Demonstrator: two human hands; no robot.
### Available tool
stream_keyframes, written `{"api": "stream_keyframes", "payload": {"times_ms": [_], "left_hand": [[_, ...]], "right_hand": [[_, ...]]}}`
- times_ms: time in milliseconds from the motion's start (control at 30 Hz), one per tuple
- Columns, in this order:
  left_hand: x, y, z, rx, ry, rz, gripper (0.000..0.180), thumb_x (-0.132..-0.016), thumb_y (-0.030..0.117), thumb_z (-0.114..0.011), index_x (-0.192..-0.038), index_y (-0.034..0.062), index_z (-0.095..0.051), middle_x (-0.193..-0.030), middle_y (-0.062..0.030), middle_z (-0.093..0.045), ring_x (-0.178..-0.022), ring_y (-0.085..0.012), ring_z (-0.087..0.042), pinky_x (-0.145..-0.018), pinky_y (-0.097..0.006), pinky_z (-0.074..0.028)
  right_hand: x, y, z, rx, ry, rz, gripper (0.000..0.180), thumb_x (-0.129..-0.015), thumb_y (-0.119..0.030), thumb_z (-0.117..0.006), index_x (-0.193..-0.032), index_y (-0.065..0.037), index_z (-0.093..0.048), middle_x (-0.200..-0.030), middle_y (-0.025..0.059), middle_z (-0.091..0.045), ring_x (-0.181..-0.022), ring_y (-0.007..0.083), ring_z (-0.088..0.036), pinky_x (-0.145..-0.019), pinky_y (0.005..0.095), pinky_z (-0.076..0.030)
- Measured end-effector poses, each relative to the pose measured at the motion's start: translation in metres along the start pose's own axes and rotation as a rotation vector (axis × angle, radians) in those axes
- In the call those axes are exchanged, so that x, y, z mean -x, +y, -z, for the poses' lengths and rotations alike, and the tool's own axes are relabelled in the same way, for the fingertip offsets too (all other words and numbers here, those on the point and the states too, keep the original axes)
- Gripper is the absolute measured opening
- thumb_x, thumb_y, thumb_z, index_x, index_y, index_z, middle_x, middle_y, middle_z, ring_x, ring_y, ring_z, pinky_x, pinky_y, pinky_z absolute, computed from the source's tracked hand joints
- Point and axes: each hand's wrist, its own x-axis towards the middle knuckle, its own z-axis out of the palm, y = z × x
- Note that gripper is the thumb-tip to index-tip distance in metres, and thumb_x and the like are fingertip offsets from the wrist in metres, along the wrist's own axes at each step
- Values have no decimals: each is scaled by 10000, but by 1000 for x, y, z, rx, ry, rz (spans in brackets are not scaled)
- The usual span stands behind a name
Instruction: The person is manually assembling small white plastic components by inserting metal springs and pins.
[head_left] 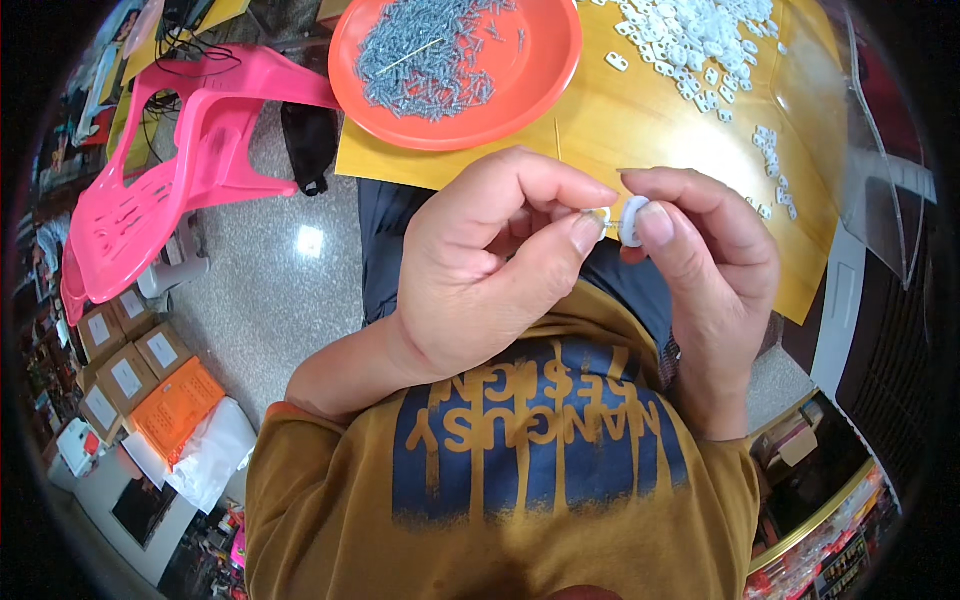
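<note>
Between the thumb and forefinger of my left hand (490, 265) is a small white piece (602, 220), mostly covered by the fingertips. My right hand (715, 265) pinches a round white plastic disc (631, 222), turned nearly edge-on toward the left hand. A narrow gap separates the two sets of fingertips, and a thin pin-like line shows there, too small to make out. Both hands are held over my lap at the table's near edge. Beyond them lies a heap of grey screws (420, 60) in a red-orange plate (520, 110).
White two-holed plastic pieces (700, 45) are heaped and scattered across the yellow table (600, 120). A pink plastic chair (130, 220) stands at the left. Cardboard boxes (125, 380) and an orange package (178, 408) are on the lower left. A clear plastic sheet (880, 130) hangs at the right.
</note>
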Motion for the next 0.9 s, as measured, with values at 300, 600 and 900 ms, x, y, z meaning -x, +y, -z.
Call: {"api": "stream_keyframes", "payload": {"times_ms": [300,600,900], "left_hand": [[1,-2,2,98,7,17,138,-824,-15,-470,-960,-25,-489,-769,-72,-544,-555,-48,-464,-492,-165,-388],[2,1,-2,124,23,58,159,-837,5,-483,-991,-18,-515,-766,-12,-531,-597,-18,-487,-528,-140,-403],[4,0,0,91,-17,53,202,-843,2,-490,-1041,-26,-518,-773,-29,-543,-618,-45,-525,-546,-151,-426]], "right_hand": [[2,4,1,123,-10,131,155,-801,-44,-563,-927,44,-542,-839,66,-552,-720,95,-512,-639,204,-423],[2,5,0,276,-23,257,155,-810,-13,-542,-949,56,-540,-839,80,-551,-724,106,-513,-656,200,-414],[4,9,0,218,12,227,169,-817,-21,-539,-968,55,-544,-814,75,-548,-705,102,-513,-632,194,-420]]}}
